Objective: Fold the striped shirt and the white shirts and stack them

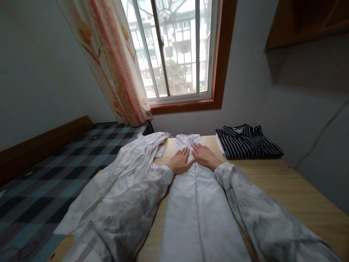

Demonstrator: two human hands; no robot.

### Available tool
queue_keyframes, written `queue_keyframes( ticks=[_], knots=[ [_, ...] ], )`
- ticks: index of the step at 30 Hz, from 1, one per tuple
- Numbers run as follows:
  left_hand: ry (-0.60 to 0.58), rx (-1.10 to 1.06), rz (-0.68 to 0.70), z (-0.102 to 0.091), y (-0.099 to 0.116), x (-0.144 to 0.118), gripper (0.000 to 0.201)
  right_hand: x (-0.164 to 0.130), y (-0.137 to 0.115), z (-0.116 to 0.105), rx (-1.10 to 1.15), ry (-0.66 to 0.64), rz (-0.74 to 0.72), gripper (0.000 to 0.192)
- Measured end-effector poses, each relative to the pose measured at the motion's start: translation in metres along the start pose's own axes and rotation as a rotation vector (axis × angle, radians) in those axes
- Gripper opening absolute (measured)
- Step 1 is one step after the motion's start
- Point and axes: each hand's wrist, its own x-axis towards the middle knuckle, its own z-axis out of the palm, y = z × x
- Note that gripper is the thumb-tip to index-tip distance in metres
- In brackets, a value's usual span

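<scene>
Seen from the wearer's head: two bare hands rest on a long, narrow folded white garment (pixel 209 214) that runs lengthwise down the middle of a pale wooden surface (pixel 275 189). The left hand (pixel 180 162) and right hand (pixel 204 155) lie side by side near the garment's far end, thumbs close together. Neither grip is closed on anything — both hands are flat, palms down, fingers stretched forward over the cloth. A lengthwise line runs along the garment between the forearms, which wear loose, pale, patterned sleeves (pixel 261 207).

To the left, a rumpled white cloth (pixel 120 171) lies along the surface's edge, beside a bed with checked bedding (pixel 62 174). At the far right of the surface sits a folded black garment with white stripes (pixel 245 145), a bit of white showing at its left edge. Beyond — a window (pixel 180 54) and a flowered curtain (pixel 114 54).
</scene>
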Motion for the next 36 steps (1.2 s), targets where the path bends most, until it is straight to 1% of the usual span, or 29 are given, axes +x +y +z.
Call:
queue_keyframes(
  ticks=[2,5,8,10,12,15,21,24,26,28,30,32,34,36],
  knots=[
    [-0.001,0.008,0.037,0.000,0.004,-0.016,0.094,0.005,-0.003,-0.003,-0.026,0.004,0.018,0.063],
    [0.005,0.014,0.051,-0.003,0.011,-0.039,0.095,0.013,-0.009,-0.006,-0.062,0.033,0.006,0.063],
    [0.029,0.006,0.026,-0.007,0.018,-0.055,0.097,0.023,-0.011,-0.006,-0.052,0.075,-0.049,0.067],
    [0.051,-0.009,0.007,-0.009,0.022,-0.062,0.100,0.030,-0.009,-0.003,-0.025,0.064,-0.108,0.069],
    [0.058,-0.029,-0.005,-0.011,0.026,-0.065,0.104,0.037,-0.004,0.000,-0.007,-0.003,-0.144,0.069],
    [0.040,-0.058,-0.017,-0.014,0.030,-0.066,0.110,0.047,0.004,0.002,-0.014,-0.081,-0.126,0.068],
    [0.026,-0.083,-0.040,-0.018,0.031,-0.061,0.112,0.063,0.009,-0.002,-0.015,-0.068,-0.038,0.070],
    [0.028,-0.082,-0.040,-0.017,0.030,-0.056,0.112,0.060,0.006,-0.005,0.017,-0.067,-0.014,0.077],
    [0.040,-0.068,-0.039,-0.017,0.030,-0.055,0.110,0.045,0.006,-0.008,0.054,-0.064,-0.027,0.083],
    [0.043,-0.044,-0.034,-0.019,0.032,-0.058,0.106,0.016,0.007,-0.012,0.077,-0.060,-0.073,0.087],
    [0.033,-0.024,-0.017,-0.022,0.035,-0.069,0.101,-0.028,0.009,-0.016,0.068,-0.077,-0.153,0.088],
    [0.014,-0.020,0.023,-0.026,0.040,-0.087,0.101,-0.082,0.010,-0.021,0.062,-0.088,-0.220,0.086],
    [0.007,-0.020,0.074,-0.028,0.047,-0.109,0.104,-0.136,0.010,-0.024,0.069,-0.054,-0.293,0.083],
    [0.009,-0.014,0.117,-0.028,0.054,-0.128,0.110,-0.177,0.009,-0.026,0.065,-0.021,-0.328,0.083]
  ],
)
